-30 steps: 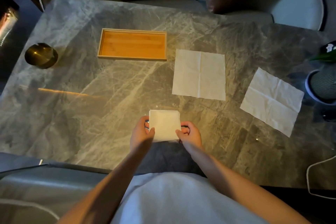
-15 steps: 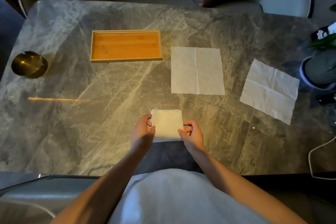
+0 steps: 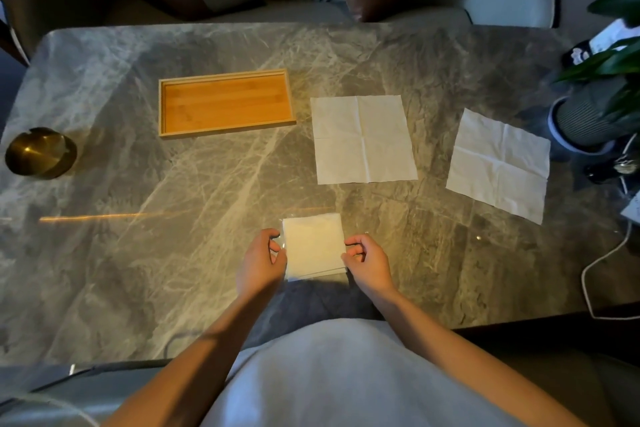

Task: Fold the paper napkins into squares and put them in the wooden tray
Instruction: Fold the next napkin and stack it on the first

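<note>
Barely shifted, folded napkin [image 3: 313, 246] lies between left hand [image 3: 259, 265] and right hand [image 3: 369, 263], each pinching an edge.

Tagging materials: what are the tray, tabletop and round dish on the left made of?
Tray: wood, likely bamboo, matte; visible strip grain. Tabletop: grey marble-look stone or laminate, polished; pale veins, reflections. Round dish: brass-coloured metal, brushed sheen.

Both forearms angled inward, left hand [image 3: 262, 265] and right hand [image 3: 369, 262] fingers curled, each pinching one side edge of the folded napkin [image 3: 314, 245].
</note>
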